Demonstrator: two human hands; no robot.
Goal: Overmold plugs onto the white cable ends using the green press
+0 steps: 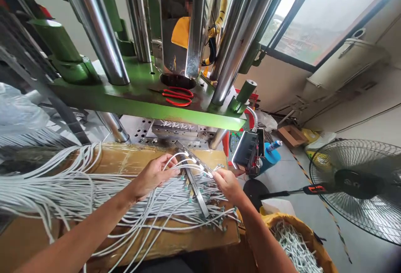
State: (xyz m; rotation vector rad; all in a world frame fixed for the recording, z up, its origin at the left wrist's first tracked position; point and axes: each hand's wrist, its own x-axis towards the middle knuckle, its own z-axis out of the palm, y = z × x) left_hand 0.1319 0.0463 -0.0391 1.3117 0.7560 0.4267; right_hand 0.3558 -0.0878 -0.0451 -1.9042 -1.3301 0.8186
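The left hand (153, 176) curls closed around looped white cables (62, 189) just beside a long steel mould bar (191, 181), while the right hand (227, 184) pinches cable ends (208, 174) at the bar's upper part. Beyond the bar stands a green injection press (140, 102), red-handled scissors (177, 96) lying on its plate.
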